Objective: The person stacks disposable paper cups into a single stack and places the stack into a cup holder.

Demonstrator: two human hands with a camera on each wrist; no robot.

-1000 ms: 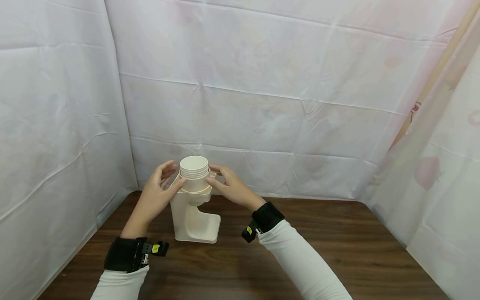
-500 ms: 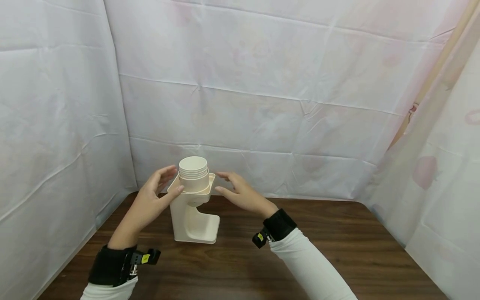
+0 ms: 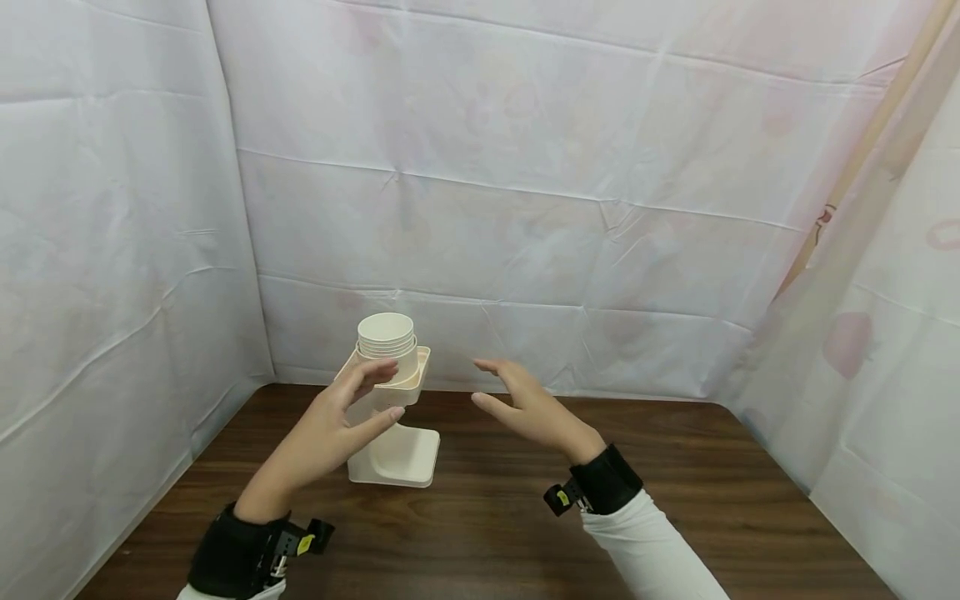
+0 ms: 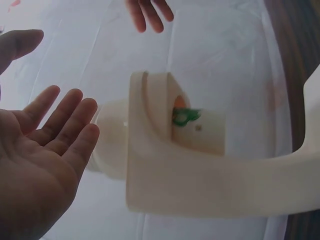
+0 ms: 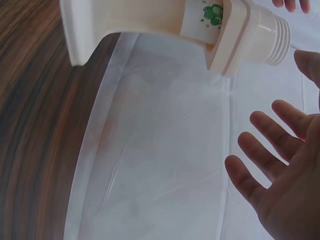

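Observation:
A cream cup dispenser [image 3: 414, 457] stands upright on the table at left of centre in the head view. A stack of white paper cups [image 3: 386, 335] sits in its round top holder, rims showing. Below the holder, a cup with a green print [image 4: 211, 131] pokes out in the left wrist view. My left hand [image 3: 318, 437] hovers in front of the dispenser with fingers spread and hides part of its column. Off to the dispenser's right, my right hand [image 3: 536, 414] is held in the air, fingers extended. Neither hand holds anything.
The dark wooden table [image 3: 600, 500] spreads out beneath both arms. White patterned sheets [image 3: 480, 208] hang behind it and along both sides. A black camera strap [image 3: 240, 546] circles each wrist.
My right hand has left the cup stack and moved right and toward me. My left hand also came off it and shifted to the front of the dispenser. The dispenser stays put.

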